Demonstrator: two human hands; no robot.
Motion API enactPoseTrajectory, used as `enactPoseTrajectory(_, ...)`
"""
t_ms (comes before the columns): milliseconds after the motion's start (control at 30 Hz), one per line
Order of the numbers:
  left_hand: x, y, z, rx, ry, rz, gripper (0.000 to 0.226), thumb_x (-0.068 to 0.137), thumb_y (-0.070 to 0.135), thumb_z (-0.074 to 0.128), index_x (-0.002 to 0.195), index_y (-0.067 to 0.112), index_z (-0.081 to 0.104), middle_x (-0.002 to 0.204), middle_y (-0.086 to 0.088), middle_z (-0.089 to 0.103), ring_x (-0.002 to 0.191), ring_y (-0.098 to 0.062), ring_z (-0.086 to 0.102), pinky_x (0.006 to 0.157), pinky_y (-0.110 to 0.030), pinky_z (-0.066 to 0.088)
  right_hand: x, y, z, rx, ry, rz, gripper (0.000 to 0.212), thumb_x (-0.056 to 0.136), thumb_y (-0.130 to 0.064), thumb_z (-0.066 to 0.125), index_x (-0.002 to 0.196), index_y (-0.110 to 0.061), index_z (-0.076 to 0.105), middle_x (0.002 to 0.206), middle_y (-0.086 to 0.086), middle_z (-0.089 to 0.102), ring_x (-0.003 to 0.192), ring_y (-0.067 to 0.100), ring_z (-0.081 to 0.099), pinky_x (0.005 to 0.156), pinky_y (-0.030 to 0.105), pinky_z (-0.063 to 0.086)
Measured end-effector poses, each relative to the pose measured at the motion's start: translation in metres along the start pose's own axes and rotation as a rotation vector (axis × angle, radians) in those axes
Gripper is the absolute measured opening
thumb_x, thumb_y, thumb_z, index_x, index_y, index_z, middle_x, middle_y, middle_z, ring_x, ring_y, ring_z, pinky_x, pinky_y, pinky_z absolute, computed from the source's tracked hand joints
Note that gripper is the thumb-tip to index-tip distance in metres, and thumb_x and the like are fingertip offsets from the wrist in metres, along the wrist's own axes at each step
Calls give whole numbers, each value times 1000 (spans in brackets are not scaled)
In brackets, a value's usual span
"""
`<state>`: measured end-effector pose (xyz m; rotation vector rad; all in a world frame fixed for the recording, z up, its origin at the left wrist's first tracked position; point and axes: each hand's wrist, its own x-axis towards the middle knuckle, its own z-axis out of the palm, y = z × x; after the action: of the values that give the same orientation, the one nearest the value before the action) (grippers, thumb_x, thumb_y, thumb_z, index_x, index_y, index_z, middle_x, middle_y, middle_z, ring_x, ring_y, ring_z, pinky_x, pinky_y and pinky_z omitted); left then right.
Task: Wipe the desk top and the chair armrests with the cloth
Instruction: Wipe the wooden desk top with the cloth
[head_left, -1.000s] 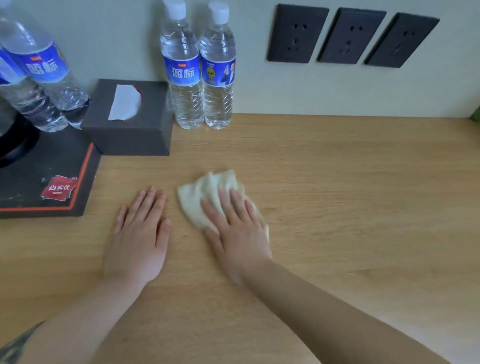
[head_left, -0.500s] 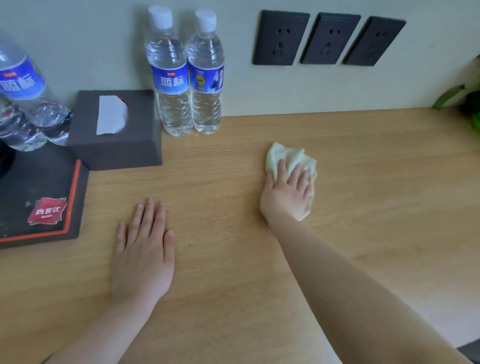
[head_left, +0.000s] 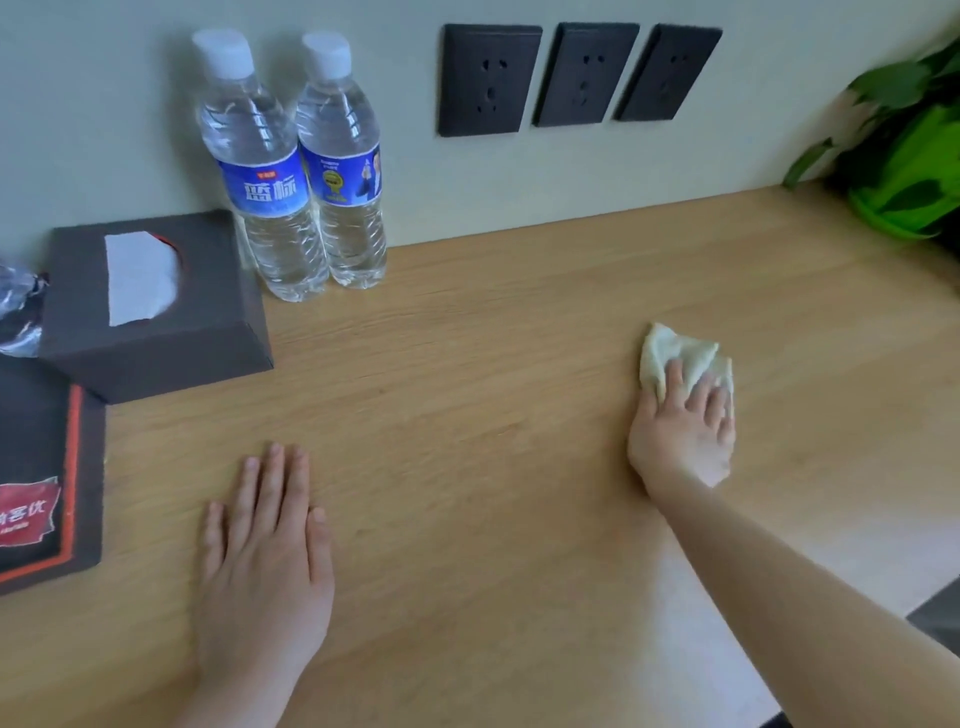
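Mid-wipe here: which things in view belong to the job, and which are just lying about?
In the job:
cloth under the right hand
desk top
left hand, flat on the desk

Lying about:
two water bottles
tissue box
black tray
green plant
wall sockets

Right hand (head_left: 681, 431) swept with cloth (head_left: 675, 353) across the bench (head_left: 493, 364): from just beside left hand 1 s ago, out to mid-bench at 0.5 s, now further right and well apart from it; still pressed flat on the cloth, fingers (head_left: 675, 379) straight, cloth bunched ahead of fingertips; arm more extended. View panned right as well: potted plant (head_left: 904, 171) now fully in at the right edge; bottles at far left nearly cut off.
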<state>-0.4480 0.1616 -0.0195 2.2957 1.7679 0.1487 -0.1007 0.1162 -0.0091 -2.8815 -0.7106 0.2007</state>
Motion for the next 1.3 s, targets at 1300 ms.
enactPoseTrajectory(1300, 78, 246, 60, 13, 66, -3, 57, 95, 41, 22, 150, 28, 13, 159, 0, 7, 146, -15, -1, 117, -43, 2, 220, 153, -56, -15, -33, -240, 56, 102, -42, 20, 153, -24, 10, 161, 8, 1, 147, 22, -4, 118, 41, 3)
